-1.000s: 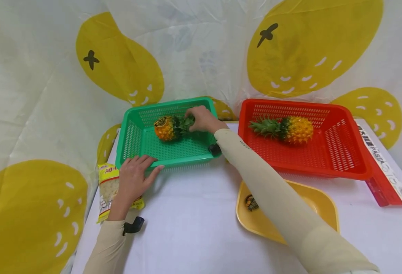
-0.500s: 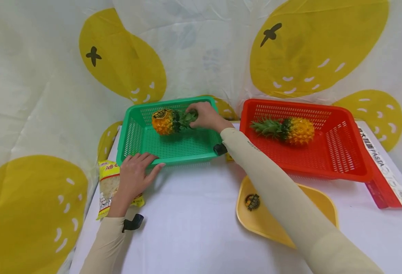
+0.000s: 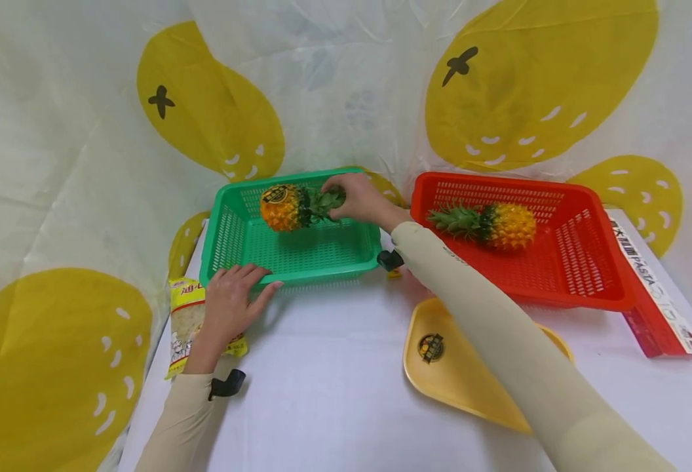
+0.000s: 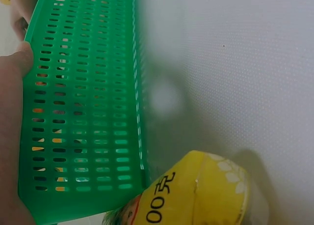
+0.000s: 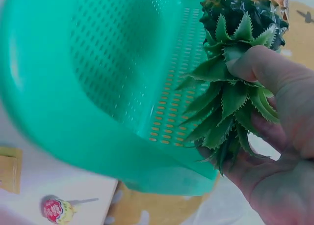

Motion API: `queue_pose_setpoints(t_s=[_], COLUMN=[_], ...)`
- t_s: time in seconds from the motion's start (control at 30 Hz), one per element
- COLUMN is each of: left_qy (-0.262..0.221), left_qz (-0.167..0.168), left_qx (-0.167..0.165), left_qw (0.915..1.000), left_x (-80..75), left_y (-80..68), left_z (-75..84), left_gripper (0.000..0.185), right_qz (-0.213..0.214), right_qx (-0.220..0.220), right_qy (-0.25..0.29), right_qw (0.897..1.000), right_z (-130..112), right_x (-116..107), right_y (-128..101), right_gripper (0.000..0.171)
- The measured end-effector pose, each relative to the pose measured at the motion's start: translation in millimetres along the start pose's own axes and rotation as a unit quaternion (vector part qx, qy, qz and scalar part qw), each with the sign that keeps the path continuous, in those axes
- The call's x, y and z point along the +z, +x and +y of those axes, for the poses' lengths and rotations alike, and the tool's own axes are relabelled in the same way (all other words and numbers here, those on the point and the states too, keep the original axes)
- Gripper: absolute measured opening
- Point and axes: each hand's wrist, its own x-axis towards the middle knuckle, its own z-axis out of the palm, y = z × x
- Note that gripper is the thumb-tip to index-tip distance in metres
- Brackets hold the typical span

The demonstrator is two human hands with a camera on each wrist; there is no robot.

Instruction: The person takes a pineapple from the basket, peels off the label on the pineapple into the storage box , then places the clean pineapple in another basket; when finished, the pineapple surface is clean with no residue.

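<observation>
My right hand (image 3: pixel 362 198) holds a small pineapple (image 3: pixel 281 208) by its green leaves, inside the green basket (image 3: pixel 289 275). The fruit lies sideways, its labelled end to the left, raised off the basket floor. Close up in the right wrist view, thumb and fingers pinch the spiky crown (image 5: pixel 228 99). My left hand (image 3: pixel 236 298) grips the front left rim of that basket, thumb outside; its other fingers are hidden in the left wrist view. A second pineapple (image 3: pixel 508 226) lies in the red basket (image 3: pixel 558 298) to the right.
A yellow tray (image 3: pixel 422 387) sits at front right, partly under my right sleeve. Beside the red basket is a red and white pasta box (image 3: pixel 655 288). A yellow food bag (image 3: pixel 187 321) lies under my left forearm. A lollipop (image 5: pixel 58 210) lies near the green basket.
My right hand has lifted the pineapple slightly off the green basket's floor and moved a little to the right and up. The left hand stays on the rim.
</observation>
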Motion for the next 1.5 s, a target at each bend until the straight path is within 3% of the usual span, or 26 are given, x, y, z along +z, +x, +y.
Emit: queue_pose_setpoints(t_s=[0.5, 1.0, 1.2, 1.5], left_qy=[-0.007, -0.001, 0.004, 0.007], left_qz=[-0.015, -0.007, -0.005, -0.006], left_qx=[-0.006, 0.002, 0.007, 0.010], left_qw=[0.9998, 1.0000, 1.0000, 0.9999], left_x=[-1.9, -2.4, -4.0, -3.9], left_y=[-1.5, -0.2, 0.1, 0.1], left_z=[-3.0, -2.8, -2.0, -1.7], left_gripper=[0.055, 0.055, 0.057, 0.053], right_qz=[0.021, 0.054, 0.054, 0.073], right_qx=[0.017, -0.013, -0.028, -0.055], right_qy=[0.015, 0.031, 0.059, 0.049], right_qw=[1.000, 0.998, 0.996, 0.995], right_z=[-14.4, -29.1, -34.9, -44.9], right_x=[-23.3, -39.1, -33.3, -21.3], right_y=[-36.8, -81.0, -100.4, -130.4], right_gripper=[0.046, 0.044, 0.041, 0.038])
